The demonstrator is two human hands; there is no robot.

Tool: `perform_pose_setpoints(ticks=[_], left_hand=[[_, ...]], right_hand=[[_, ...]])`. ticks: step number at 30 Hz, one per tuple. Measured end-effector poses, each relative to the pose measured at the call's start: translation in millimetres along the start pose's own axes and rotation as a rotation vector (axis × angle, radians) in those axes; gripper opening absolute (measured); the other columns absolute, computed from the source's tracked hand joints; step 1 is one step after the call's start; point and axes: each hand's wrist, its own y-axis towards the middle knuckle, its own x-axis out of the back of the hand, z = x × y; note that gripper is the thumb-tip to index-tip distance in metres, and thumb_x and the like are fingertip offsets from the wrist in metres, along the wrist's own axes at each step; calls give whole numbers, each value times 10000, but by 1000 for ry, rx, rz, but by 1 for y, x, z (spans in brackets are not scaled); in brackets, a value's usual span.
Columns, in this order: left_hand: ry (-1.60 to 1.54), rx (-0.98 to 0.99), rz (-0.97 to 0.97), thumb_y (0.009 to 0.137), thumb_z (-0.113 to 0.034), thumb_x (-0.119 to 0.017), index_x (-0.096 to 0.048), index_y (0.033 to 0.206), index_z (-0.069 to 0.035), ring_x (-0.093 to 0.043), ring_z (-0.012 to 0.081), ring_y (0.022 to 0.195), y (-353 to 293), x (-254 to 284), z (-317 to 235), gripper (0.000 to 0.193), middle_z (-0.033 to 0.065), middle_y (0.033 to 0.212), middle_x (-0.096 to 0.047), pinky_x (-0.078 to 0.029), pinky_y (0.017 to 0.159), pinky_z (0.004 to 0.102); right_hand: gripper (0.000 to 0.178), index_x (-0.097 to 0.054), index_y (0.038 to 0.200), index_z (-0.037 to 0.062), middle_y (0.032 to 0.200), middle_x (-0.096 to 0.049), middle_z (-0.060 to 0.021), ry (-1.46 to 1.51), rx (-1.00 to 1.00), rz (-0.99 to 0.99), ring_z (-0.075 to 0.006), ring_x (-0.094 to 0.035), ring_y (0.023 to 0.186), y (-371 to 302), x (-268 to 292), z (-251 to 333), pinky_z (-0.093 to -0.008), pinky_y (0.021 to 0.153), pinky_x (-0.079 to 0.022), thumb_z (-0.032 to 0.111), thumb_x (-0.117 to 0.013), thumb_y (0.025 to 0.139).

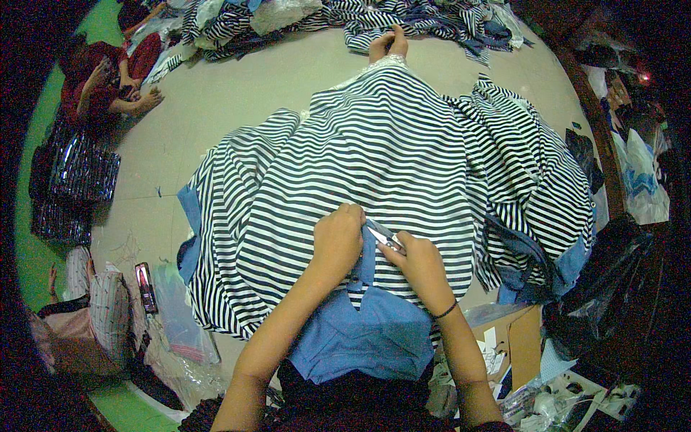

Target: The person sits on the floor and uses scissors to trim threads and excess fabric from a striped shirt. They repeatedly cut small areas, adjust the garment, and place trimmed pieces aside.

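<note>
A black-and-white striped shirt [367, 155] lies spread out in front of me, its blue collar [367, 331] nearest my body. My left hand [338, 236] is closed on the shirt's blue button placket [368, 261], pinching it near its far end. In my right hand [425, 266] is a small pair of metal thread snips [381, 233]. The blades point left toward the placket, close to my left fingertips. Whether they touch the cloth I cannot tell. More striped cloth [536, 173] with blue trim lies bunched at the right.
Bare feet [389, 47] stick out past the shirt's far end. Striped garments [425, 21] are heaped at the back. A person in dark red [97, 86] sits far left, above shiny dark packets [75, 169]. A phone [145, 288] lies left; a cardboard box [524, 349] stands near right.
</note>
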Motion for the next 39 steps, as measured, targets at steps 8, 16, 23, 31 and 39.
perform_pose_setpoints(ticks=[8, 16, 23, 31, 39], left_hand=[[-107, 74, 8, 794, -158, -491, -535, 819, -23, -556, 308, 695, -1, 7, -1, 144, 142, 780, -566, -439, 616, 391], [-397, 233, 105, 814, -164, -488, -541, 848, -3, -542, 285, 723, -77, 80, 12, 173, 151, 754, -552, -415, 656, 333], [-394, 595, 650, 804, -191, -534, -576, 860, 2, -554, 166, 690, -205, 142, 80, 205, 120, 756, -595, -428, 636, 291], [467, 649, 1453, 732, -192, -541, -614, 856, -59, -589, 276, 792, -377, 93, 168, 196, 128, 863, -614, -450, 693, 372], [693, 704, 1152, 683, -164, -525, -631, 803, -56, -584, 301, 826, -361, 88, 158, 193, 129, 887, -608, -455, 693, 409]], right_hand=[[347, -535, 691, 7, 563, -540, -181, -30, 6, -76, -332, -550, 528, -1, -3, 2, -396, 483, -427, 345, -559, 766], [363, -525, 718, 17, 596, -567, -141, 92, -86, -10, -305, -570, 549, -14, 9, -6, -390, 499, -454, 376, -565, 756], [348, -504, 715, 29, 607, -573, -113, -15, -70, 43, -286, -573, 553, -29, 17, -4, -380, 500, -447, 366, -583, 746], [340, -493, 729, 30, 633, -583, -117, -14, -23, 52, -289, -579, 570, -34, 17, 2, -382, 509, -454, 359, -578, 748], [347, -491, 733, 28, 624, -576, -127, -79, 11, 50, -294, -578, 571, -40, 18, 0, -384, 504, -455, 363, -581, 743]])
